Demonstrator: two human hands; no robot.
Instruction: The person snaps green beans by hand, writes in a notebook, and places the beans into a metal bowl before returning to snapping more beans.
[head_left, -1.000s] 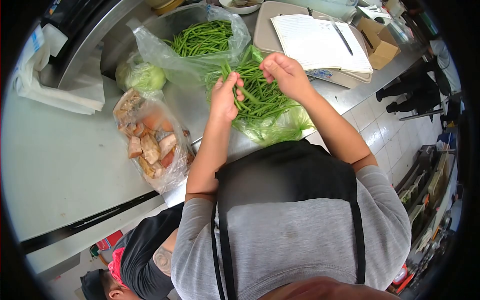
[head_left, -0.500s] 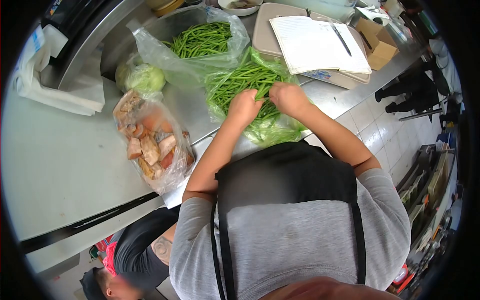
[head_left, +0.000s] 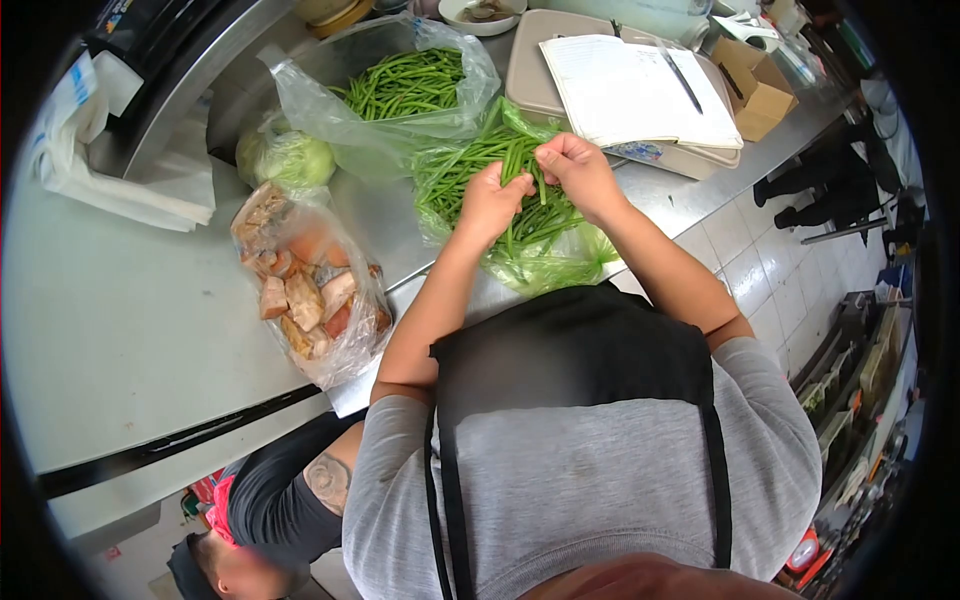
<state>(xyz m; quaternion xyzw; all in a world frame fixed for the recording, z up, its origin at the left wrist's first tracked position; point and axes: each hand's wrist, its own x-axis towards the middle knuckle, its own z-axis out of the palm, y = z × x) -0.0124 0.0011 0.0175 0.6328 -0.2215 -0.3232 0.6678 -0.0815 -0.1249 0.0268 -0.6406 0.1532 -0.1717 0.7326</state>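
Long green beans [head_left: 455, 180] fill an open green plastic bag [head_left: 545, 272] near the counter's front edge. Over this bag my left hand [head_left: 492, 203] is closed around a small bunch of beans. Just to its right, my right hand [head_left: 580, 175] pinches at the ends of the same bunch, its fingers pressed together. The two hands are close but a little apart. Behind them, a clear plastic bag [head_left: 320, 105] holds more green beans [head_left: 408, 84].
Left of the beans lie a clear bag of meat chunks [head_left: 305, 300] and a bagged pale green vegetable [head_left: 288, 160]. An open notebook [head_left: 640, 90] with a pen rests on a lidded container [head_left: 530, 60]. A cardboard box [head_left: 755, 90] stands beyond. Another person [head_left: 290, 500] is at lower left.
My hands have shifted slightly upward, and the bunch of beans between them stands higher. The person at lower left has moved their arm a little.
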